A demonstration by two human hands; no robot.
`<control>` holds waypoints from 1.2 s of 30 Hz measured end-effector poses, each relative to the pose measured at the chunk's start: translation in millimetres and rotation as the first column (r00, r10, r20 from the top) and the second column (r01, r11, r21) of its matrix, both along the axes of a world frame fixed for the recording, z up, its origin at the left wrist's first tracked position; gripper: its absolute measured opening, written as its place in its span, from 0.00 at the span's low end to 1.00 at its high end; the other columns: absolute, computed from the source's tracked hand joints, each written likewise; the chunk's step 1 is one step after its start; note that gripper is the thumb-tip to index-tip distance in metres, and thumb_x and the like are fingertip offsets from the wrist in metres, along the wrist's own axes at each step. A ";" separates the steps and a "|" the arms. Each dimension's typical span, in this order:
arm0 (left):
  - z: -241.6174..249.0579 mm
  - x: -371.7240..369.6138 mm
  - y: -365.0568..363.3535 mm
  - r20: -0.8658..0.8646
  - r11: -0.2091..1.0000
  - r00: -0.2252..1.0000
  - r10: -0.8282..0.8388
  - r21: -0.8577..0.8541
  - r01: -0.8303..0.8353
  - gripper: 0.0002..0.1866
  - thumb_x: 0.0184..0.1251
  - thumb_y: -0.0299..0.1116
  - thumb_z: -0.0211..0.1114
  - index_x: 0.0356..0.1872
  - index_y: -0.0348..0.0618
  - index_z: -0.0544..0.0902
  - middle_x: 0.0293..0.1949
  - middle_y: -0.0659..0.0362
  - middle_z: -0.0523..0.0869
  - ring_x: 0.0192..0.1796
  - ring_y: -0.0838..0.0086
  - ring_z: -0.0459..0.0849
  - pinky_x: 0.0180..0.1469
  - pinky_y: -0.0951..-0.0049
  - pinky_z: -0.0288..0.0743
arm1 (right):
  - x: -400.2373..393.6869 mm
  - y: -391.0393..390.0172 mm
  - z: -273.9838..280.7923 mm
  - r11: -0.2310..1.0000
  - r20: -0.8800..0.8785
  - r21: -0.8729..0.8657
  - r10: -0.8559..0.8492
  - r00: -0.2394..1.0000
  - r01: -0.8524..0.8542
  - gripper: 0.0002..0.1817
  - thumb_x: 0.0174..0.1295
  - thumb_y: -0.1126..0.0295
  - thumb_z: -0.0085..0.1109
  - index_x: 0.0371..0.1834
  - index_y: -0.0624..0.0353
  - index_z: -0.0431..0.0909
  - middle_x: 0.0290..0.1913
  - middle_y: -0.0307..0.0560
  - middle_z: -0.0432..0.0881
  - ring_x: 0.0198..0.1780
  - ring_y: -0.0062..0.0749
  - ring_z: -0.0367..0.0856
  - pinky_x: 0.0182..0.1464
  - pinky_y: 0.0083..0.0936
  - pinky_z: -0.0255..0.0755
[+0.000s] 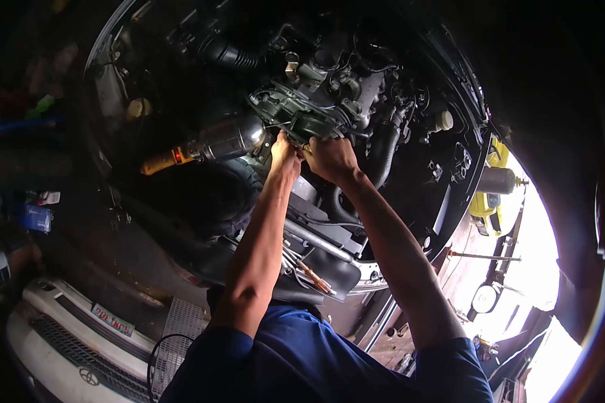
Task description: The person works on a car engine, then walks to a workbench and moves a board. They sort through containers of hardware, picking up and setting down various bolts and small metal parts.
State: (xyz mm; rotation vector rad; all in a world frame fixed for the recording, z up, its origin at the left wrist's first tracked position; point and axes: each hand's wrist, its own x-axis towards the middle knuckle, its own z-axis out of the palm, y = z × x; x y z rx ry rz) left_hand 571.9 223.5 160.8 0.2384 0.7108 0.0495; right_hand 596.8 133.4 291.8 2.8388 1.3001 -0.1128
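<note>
- We have both hands close together on a dark engine part [312, 125]. It sits near the middle of the engine bay, past the front edge where we lean in. We think our hands are close so one can keep things steady while the other works.
- The lamp [232, 139] lies on our left, with its shiny head near our hands and its orange handle out toward the left edge. We guess it is there to light up this dark spot.
- Some long, thin tools [307, 271] lie by the front edge, just in front of our body. That looks like a good spot to grab them from.
- A fat black hose [383, 152] bends down beside our right hand [333, 160], so we reach in next to it.
- Both our arms go forward, almost straight, and come close together at the hands, like a long V upside down.
- Our left hand [286, 156] has its fingers bent in, with the tips down by the part. We can't tell if they pinch anything.
- Our right hand is curled, with its back up and its knuckles against the part. Its fingertips are hidden, so we can't tell what it grips.
</note>
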 end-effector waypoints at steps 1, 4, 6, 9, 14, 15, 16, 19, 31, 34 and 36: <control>-1.3 -2.0 1.7 0.022 1.000 1.000 -0.020 0.017 0.020 0.16 0.82 0.45 0.42 0.47 0.50 0.78 0.38 0.64 0.83 0.37 0.74 0.82 0.39 0.71 0.75 | 1.9 2.1 0.1 1.000 -0.014 0.002 0.009 1.000 -0.009 0.15 0.55 0.60 0.63 0.30 0.65 0.83 0.33 0.60 0.85 0.38 0.53 0.85 0.41 0.43 0.80; 13.4 -6.5 5.8 0.070 0.998 0.996 -0.057 -0.014 0.058 0.19 0.82 0.46 0.41 0.52 0.48 0.77 0.45 0.61 0.84 0.44 0.70 0.84 0.46 0.66 0.78 | 11.8 20.7 2.4 0.991 0.022 -0.094 0.094 0.995 -0.092 0.11 0.52 0.64 0.65 0.28 0.62 0.84 0.33 0.57 0.85 0.37 0.49 0.87 0.39 0.40 0.81; 44.7 -14.5 8.4 0.064 0.987 0.996 -0.054 -0.150 0.063 0.22 0.82 0.49 0.39 0.56 0.47 0.76 0.50 0.59 0.84 0.51 0.67 0.84 0.54 0.62 0.78 | 4.8 51.9 15.3 0.960 0.113 -0.215 0.204 0.972 -0.177 0.07 0.50 0.67 0.65 0.26 0.60 0.85 0.31 0.54 0.86 0.36 0.45 0.88 0.38 0.38 0.81; 50.8 -17.8 12.9 0.117 0.979 0.990 -0.073 -0.179 0.094 0.29 0.81 0.55 0.33 0.61 0.44 0.73 0.58 0.56 0.80 0.59 0.64 0.79 0.62 0.58 0.74 | -8.7 64.2 25.9 0.928 0.095 -0.364 0.122 0.988 -0.079 0.08 0.57 0.66 0.60 0.32 0.54 0.88 0.34 0.48 0.88 0.41 0.37 0.88 0.42 0.32 0.80; 11.8 -3.8 5.1 0.079 0.999 0.996 -0.049 -0.002 0.049 0.25 0.81 0.53 0.33 0.56 0.52 0.77 0.47 0.62 0.85 0.44 0.73 0.86 0.43 0.65 0.80 | -4.4 38.1 31.8 0.967 -0.024 -0.255 -0.031 0.999 0.024 0.11 0.51 0.71 0.62 0.36 0.63 0.85 0.42 0.56 0.87 0.45 0.44 0.87 0.48 0.37 0.80; 15.1 -2.0 3.9 0.062 1.000 0.998 0.029 0.001 -0.029 0.20 0.82 0.47 0.37 0.52 0.52 0.78 0.43 0.63 0.86 0.37 0.76 0.85 0.34 0.73 0.78 | 2.7 33.3 21.5 0.982 -0.031 -0.188 0.020 0.999 -0.025 0.11 0.51 0.67 0.62 0.30 0.64 0.85 0.33 0.59 0.86 0.39 0.51 0.87 0.44 0.42 0.81; 17.7 -3.1 4.1 0.073 0.999 0.997 0.041 -0.012 -0.040 0.19 0.82 0.45 0.39 0.52 0.51 0.78 0.42 0.63 0.86 0.36 0.77 0.85 0.34 0.75 0.77 | 5.2 27.0 15.5 0.987 -0.034 -0.158 0.037 0.999 -0.042 0.11 0.51 0.67 0.62 0.31 0.65 0.85 0.33 0.59 0.86 0.39 0.51 0.87 0.44 0.42 0.81; 22.3 -3.6 2.9 0.098 0.998 0.993 0.064 -0.032 -0.061 0.16 0.81 0.42 0.41 0.52 0.50 0.77 0.41 0.64 0.85 0.35 0.78 0.84 0.33 0.77 0.76 | 9.9 20.1 15.4 0.993 -0.053 -0.087 0.071 0.996 -0.076 0.12 0.51 0.66 0.62 0.32 0.66 0.84 0.34 0.61 0.85 0.39 0.53 0.87 0.44 0.43 0.81; -17.2 1.1 0.7 0.213 0.997 0.975 0.065 -0.053 -0.055 0.17 0.80 0.48 0.44 0.49 0.52 0.79 0.37 0.67 0.85 0.33 0.78 0.83 0.31 0.79 0.74 | 12.4 23.4 19.3 0.998 -0.093 -0.068 0.009 0.996 -0.016 0.14 0.53 0.63 0.62 0.34 0.64 0.84 0.36 0.60 0.85 0.40 0.51 0.86 0.42 0.44 0.80; 19.2 -0.9 -0.9 -0.015 0.967 0.999 0.051 -0.249 -0.053 0.25 0.78 0.56 0.40 0.55 0.51 0.78 0.47 0.61 0.84 0.46 0.71 0.84 0.46 0.68 0.80 | 24.6 37.1 25.1 0.944 -0.104 -0.287 0.136 0.985 -0.161 0.13 0.53 0.63 0.61 0.33 0.62 0.84 0.35 0.59 0.86 0.40 0.51 0.86 0.42 0.43 0.80; 13.8 -9.8 1.3 -0.096 0.936 0.995 0.007 -0.350 -0.040 0.36 0.77 0.60 0.38 0.68 0.37 0.63 0.66 0.47 0.69 0.68 0.56 0.69 0.72 0.50 0.60 | 23.9 29.5 30.8 0.967 -0.186 -0.211 0.104 0.977 -0.143 0.14 0.53 0.60 0.61 0.32 0.60 0.84 0.34 0.55 0.86 0.38 0.50 0.86 0.42 0.43 0.80</control>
